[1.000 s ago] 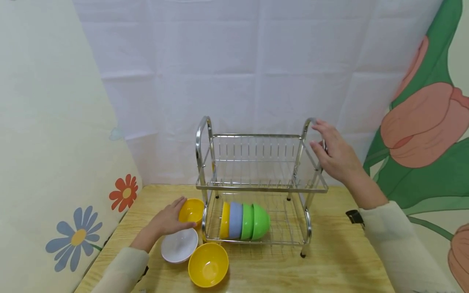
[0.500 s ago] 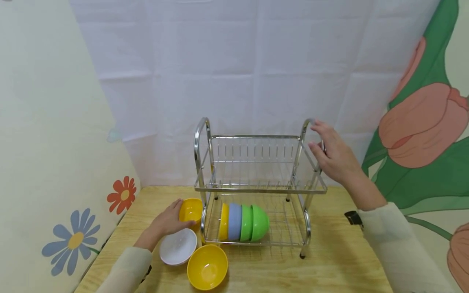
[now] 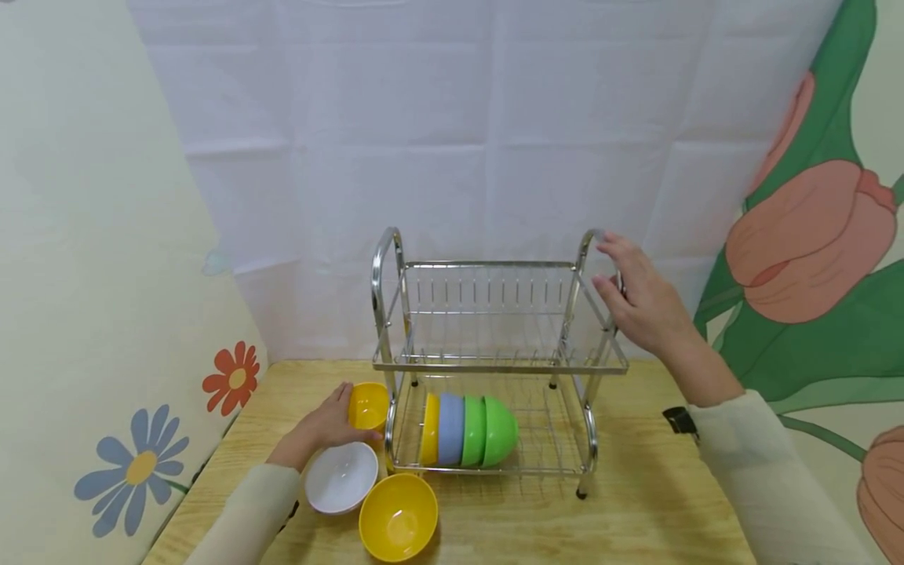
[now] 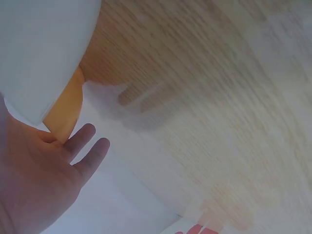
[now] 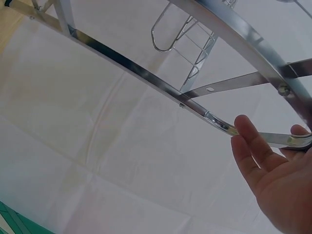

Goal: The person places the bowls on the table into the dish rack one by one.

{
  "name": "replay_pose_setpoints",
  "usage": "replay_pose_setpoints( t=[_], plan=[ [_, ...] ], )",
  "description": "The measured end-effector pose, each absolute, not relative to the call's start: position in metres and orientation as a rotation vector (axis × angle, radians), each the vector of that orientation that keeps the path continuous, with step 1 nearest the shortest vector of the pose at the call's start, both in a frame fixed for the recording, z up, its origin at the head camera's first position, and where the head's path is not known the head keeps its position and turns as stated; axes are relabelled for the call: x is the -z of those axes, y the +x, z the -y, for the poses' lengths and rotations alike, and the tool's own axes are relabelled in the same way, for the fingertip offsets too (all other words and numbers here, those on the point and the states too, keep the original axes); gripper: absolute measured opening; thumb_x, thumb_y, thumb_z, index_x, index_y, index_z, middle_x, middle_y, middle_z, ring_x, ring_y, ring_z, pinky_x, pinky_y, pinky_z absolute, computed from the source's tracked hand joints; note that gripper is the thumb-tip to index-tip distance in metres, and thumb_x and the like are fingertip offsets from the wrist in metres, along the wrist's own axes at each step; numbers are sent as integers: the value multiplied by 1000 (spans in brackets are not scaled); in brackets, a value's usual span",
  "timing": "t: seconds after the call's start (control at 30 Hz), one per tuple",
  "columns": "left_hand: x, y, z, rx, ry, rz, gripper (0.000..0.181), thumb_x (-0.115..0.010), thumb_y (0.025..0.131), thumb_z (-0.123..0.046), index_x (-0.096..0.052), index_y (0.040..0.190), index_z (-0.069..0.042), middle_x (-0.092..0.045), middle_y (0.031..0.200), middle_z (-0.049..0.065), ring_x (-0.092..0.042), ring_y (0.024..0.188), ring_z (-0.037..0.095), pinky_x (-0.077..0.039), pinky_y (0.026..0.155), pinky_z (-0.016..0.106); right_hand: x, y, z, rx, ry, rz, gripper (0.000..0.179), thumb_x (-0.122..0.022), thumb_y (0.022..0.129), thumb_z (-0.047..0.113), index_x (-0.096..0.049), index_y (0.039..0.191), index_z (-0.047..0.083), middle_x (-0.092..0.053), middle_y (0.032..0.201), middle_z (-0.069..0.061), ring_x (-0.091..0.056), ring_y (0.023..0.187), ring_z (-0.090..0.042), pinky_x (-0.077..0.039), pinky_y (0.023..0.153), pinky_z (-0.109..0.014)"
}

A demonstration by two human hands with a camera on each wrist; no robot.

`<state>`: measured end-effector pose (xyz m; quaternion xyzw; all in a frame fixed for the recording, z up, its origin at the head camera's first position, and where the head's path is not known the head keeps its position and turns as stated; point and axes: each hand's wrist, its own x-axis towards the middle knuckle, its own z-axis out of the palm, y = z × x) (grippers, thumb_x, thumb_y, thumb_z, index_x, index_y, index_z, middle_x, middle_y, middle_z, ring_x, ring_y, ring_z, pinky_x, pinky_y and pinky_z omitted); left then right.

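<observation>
My left hand (image 3: pixel 326 424) holds a small yellow bowl (image 3: pixel 370 404) at the rack's left side, fingers along its far left rim and thumb across the front. In the left wrist view a pale bowl (image 4: pixel 44 48) hides part of the yellow bowl (image 4: pixel 68 109) and some fingers; two other fingers (image 4: pixel 90 158) reach out loosely. With curled fingers my right hand (image 3: pixel 648 306) grips the right upright of a two-tier metal dish rack (image 3: pixel 494 368). On its lower tier a yellow bowl (image 3: pixel 429 431), a blue bowl (image 3: pixel 450 430) and two green bowls (image 3: pixel 501 431) stand on edge, nested.
A white bowl (image 3: pixel 342 477) lies just in front of my left hand. Against it sits a larger yellow bowl (image 3: pixel 399 518), near the rack's front left foot. The wooden table (image 3: pixel 636 502) meets a white cloth (image 3: pixel 438 141) at the back, and flower-printed panels flank both sides.
The head view has shifted slightly, so everything sits a little further left. My left forearm has come a bit to the right; both hands keep their places on the bowl and the rack.
</observation>
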<state>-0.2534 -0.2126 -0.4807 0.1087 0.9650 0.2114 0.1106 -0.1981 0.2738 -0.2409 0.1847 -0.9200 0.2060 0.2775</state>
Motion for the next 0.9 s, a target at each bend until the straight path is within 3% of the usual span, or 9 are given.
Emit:
replay_pose_setpoints(
  t=[0.43, 0.77, 0.9],
  plan=[
    [477, -259, 206, -657, 233, -2773, 130, -84, 69, -57, -10, 158, 3, -17, 160, 33, -28, 144, 52, -31, 113, 67, 241, -197, -273, -560, 507, 2477, 53, -45, 106, 27, -32, 154, 9, -24, 165, -14, -59, 109, -42, -46, 92, -65],
    [477, -265, 205, -644, 233, -2777, 128, -84, 72, -52, -7, 158, 3, -7, 163, 33, -20, 147, 53, -27, 115, 67, 236, -200, -274, -550, 519, 2481, 53, -46, 106, 27, -32, 155, 8, -24, 165, -16, -54, 118, -45, -43, 96, -67],
    [476, -267, 203, -687, 246, -2761, 125, -83, 73, -46, -6, 158, 4, -9, 162, 33, -21, 146, 53, -27, 116, 67, 237, -201, -276, -552, 519, 2483, 53, -46, 107, 27, -31, 155, 9, -24, 165, -16, -56, 113, -45, -43, 93, -68]
  ],
)
